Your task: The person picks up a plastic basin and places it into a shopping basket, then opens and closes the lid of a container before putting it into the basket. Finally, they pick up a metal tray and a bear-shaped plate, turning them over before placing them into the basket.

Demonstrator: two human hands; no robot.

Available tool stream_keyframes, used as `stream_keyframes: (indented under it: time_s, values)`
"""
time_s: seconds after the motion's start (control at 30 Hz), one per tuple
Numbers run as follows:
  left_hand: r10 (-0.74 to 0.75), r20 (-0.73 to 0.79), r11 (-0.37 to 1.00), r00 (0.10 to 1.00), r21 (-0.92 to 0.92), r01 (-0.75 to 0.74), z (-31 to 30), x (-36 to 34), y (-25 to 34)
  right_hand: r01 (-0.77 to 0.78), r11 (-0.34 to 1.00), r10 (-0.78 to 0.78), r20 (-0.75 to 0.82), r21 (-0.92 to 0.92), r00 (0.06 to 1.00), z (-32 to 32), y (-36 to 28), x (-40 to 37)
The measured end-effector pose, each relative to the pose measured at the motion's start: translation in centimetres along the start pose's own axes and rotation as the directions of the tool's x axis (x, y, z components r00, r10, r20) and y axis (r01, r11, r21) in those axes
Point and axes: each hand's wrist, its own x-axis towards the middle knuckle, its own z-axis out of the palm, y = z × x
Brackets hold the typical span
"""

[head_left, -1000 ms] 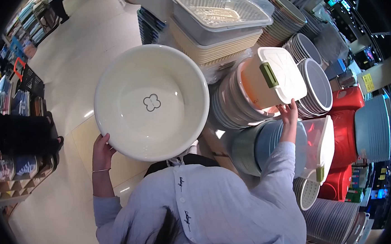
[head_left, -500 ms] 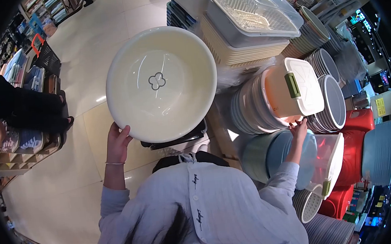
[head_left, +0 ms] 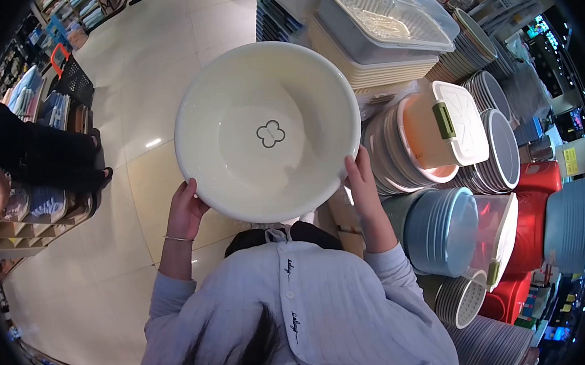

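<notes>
A large cream-coloured wash basin (head_left: 237, 166) with a grey flower outline on its bottom is held in front of my body, its open side toward me. My left hand (head_left: 187, 211) grips the rim at the lower left, thumb on top and fingers hidden beneath. At the lower right of the same rim, my right hand (head_left: 362, 181) is closed with its thumb over the edge. Just beyond that hand stand nested basins (head_left: 386, 150), with a white lidded storage box (head_left: 461, 123) with a green latch resting in them.
Stacked blue tubs (head_left: 438, 233), red containers (head_left: 526, 230) and a clear box (head_left: 496, 236) crowd the right side. Cream trays (head_left: 366, 69) are piled at the upper right. Across the tiled floor (head_left: 150, 185), a person in black (head_left: 40, 156) stands by a shelf, near a black shopping basket (head_left: 74, 82).
My right hand has left the storage box and basin stack and taken hold of the cream basin's rim. The basin has shifted right, with my left hand still on it.
</notes>
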Motion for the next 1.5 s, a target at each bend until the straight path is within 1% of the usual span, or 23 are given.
stream_keyframes:
  time_s: [0.07,0.17,0.23,0.3,0.33,0.4,0.47,0.6,0.67,0.77,0.9,0.97,1.03,1.13,1.17,1.23,1.27,1.3,1.37,1.4,1.43,1.47,1.5]
  values:
    - [0.002,-0.01,1.0,1.0,-0.007,-0.002,-0.1,-0.4,-0.2,0.154,0.966,-0.153,0.017,-0.206,0.988,1.5,-1.6,-0.2]
    - [0.004,-0.03,1.0,1.0,-0.007,-0.004,-0.4,-1.0,-0.2,0.119,0.982,-0.116,0.03,-0.146,0.993,2.6,-2.4,-0.4]
    - [0.006,-0.044,1.0,0.999,-0.001,-0.007,-0.5,-1.2,-0.1,0.13,0.981,-0.127,0.03,-0.147,0.991,3.2,-2.0,-0.2]
    - [0.023,-0.131,0.996,0.991,0.088,-0.011,-0.6,-1.5,-0.2,0.138,0.979,-0.136,0.028,-0.147,0.99,3.1,-1.1,0.2]
    - [0.026,-0.137,0.996,0.99,0.084,-0.015,-0.7,-1.7,-0.1,0.108,0.981,-0.105,0.024,-0.162,0.994,2.8,-0.4,0.6]
    - [0.051,-0.197,0.984,0.979,0.176,-0.016,-0.5,-2.0,0.3,0.077,0.981,-0.074,0.026,-0.178,0.997,2.4,0.8,1.0]
    - [0.062,-0.229,0.98,0.972,0.201,-0.015,-0.3,-2.3,0.6,-0.044,0.984,0.042,-0.015,-0.173,0.999,2.1,1.7,1.2]
    - [0.083,-0.277,0.966,0.957,0.26,-0.009,0.5,-2.5,0.9,-0.095,0.981,0.093,-0.021,-0.168,0.995,1.6,3.2,1.8]
    - [0.1,-0.272,0.957,0.957,0.288,-0.018,0.9,-2.4,0.9,-0.102,0.993,0.101,-0.019,-0.061,0.995,1.2,4.0,2.3]
    - [0.144,-0.245,0.94,0.959,0.337,-0.055,1.9,-1.9,0.8,-0.117,0.993,0.116,-0.055,-0.019,0.992,0.9,5.0,2.9]
    - [0.177,-0.156,0.917,0.972,0.384,-0.105,4.0,0.1,0.0,-0.2,0.979,0.198,-0.045,-0.042,0.979,-1.5,8.6,4.2]
    - [0.192,-0.155,0.898,0.969,0.427,-0.109,5.3,1.3,-1.0,-0.234,0.966,0.23,-0.05,-0.113,0.972,-2.6,10.5,5.1]
    - [0.204,-0.16,0.874,0.966,0.474,-0.106,6.0,2.7,-2.2,-0.249,0.965,0.245,-0.06,-0.079,0.968,-3.1,12.5,6.3]
    - [0.131,-0.182,0.897,0.974,0.44,-0.039,5.7,5.4,-4.7,-0.303,0.921,0.289,-0.09,-0.246,0.953,-3.7,14.2,8.0]
    - [0.128,-0.19,0.897,0.973,0.441,-0.032,4.9,6.5,-5.8,-0.309,0.919,0.297,-0.085,-0.246,0.951,-3.9,14.5,8.6]
    - [0.054,-0.287,0.888,0.956,0.452,0.085,2.9,8.5,-7.7,-0.386,0.895,0.389,-0.033,-0.224,0.921,-4.5,16.5,10.0]
    - [-0.022,-0.332,0.895,0.943,0.413,0.166,2.1,9.3,-8.5,-0.387,0.905,0.39,-0.019,-0.178,0.921,-4.9,18.7,10.8]
    - [-0.024,-0.345,0.896,0.938,0.409,0.173,1.3,10.2,-9.4,-0.394,0.901,0.399,-0.009,-0.181,0.917,-5.4,21.4,11.6]
    - [-0.096,-0.489,0.818,0.867,0.457,0.349,-0.6,11.8,-11.6,-0.352,0.856,0.364,-0.041,-0.379,0.93,-5.8,25.5,12.6]
    - [-0.1,-0.502,0.816,0.859,0.453,0.359,-1.6,12.7,-12.8,-0.356,0.851,0.377,-0.023,-0.385,0.926,-5.5,25.7,12.9]
    - [-0.153,-0.508,0.831,0.848,0.398,0.388,-2.5,13.5,-13.8,-0.365,0.847,0.39,-0.016,-0.386,0.921,-5.3,26.3,13.3]
    - [-0.204,-0.509,0.843,0.836,0.342,0.415,-3.6,14.4,-14.7,-0.385,0.827,0.409,-0.03,-0.411,0.912,-4.9,27.0,13.9]
    - [-0.214,-0.519,0.839,0.828,0.337,0.428,-3.9,15.1,-15.0,-0.407,0.802,0.431,-0.049,-0.436,0.901,-4.6,27.9,14.2]
